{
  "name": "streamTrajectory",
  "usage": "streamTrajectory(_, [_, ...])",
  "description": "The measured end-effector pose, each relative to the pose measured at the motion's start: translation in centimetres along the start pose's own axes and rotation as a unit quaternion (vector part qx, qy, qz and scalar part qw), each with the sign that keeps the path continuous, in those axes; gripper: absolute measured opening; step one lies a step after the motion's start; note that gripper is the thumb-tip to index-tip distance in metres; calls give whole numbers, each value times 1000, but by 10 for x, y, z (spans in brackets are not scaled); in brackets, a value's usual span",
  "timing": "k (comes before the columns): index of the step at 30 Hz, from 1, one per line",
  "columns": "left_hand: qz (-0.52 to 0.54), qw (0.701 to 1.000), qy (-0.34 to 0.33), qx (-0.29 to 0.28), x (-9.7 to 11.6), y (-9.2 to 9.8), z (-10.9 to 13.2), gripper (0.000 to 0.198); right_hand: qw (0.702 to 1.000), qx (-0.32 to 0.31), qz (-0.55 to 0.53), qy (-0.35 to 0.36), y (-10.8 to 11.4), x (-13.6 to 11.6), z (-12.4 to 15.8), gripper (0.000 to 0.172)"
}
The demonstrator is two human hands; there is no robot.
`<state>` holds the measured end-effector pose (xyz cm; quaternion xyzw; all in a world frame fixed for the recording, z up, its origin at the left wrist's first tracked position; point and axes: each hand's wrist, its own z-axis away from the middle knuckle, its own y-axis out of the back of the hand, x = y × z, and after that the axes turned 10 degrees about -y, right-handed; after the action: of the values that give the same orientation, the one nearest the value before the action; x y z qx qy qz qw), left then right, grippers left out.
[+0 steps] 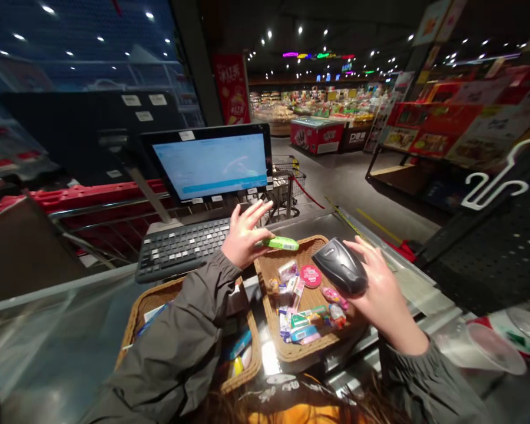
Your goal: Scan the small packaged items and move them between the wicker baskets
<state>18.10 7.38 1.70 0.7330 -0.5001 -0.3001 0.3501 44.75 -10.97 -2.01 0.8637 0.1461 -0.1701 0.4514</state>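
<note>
My left hand (246, 235) pinches a slim bright green packet (281, 242) that has a barcode on its visible side. It hovers over the far left rim of the right wicker basket (287, 354). In my right hand (377, 288) is a black barcode scanner (341, 266), its head pointing left toward the green packet. Inside that basket lie several small packets, a round pink-red tin (310, 275) and pink wrapped pieces (334, 297). The left wicker basket (255, 359) is partly hidden under my left sleeve; a blue packet (240, 344) and a yellow item show in it.
A black keyboard (181, 244) and a lit monitor (212, 165) stand behind the left basket on the metal counter (83, 330). At the right are a clear plastic cup (490, 347), a can lying on its side (523, 330) and a white hanger (494, 182). A shopping cart stands beyond.
</note>
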Motion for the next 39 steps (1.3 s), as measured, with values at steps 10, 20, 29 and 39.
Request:
streamTrajectory(10, [-98, 986, 95, 94, -8, 79, 59, 13, 992, -25, -34, 120, -4, -78, -2, 35])
streamTrajectory(20, [-102, 982, 118, 105, -10, 107, 103, 11, 987, -23, -42, 154, -18, -124, 11, 37])
streamTrajectory(29, [-97, 982, 118, 112, -15, 117, 130, 11, 986, -40, -46, 158, -26, -151, 21, 37])
streamTrajectory(39, [-74, 984, 141, 80, -13, 125, 172, 13, 984, -79, -44, 150, -41, -172, 31, 33])
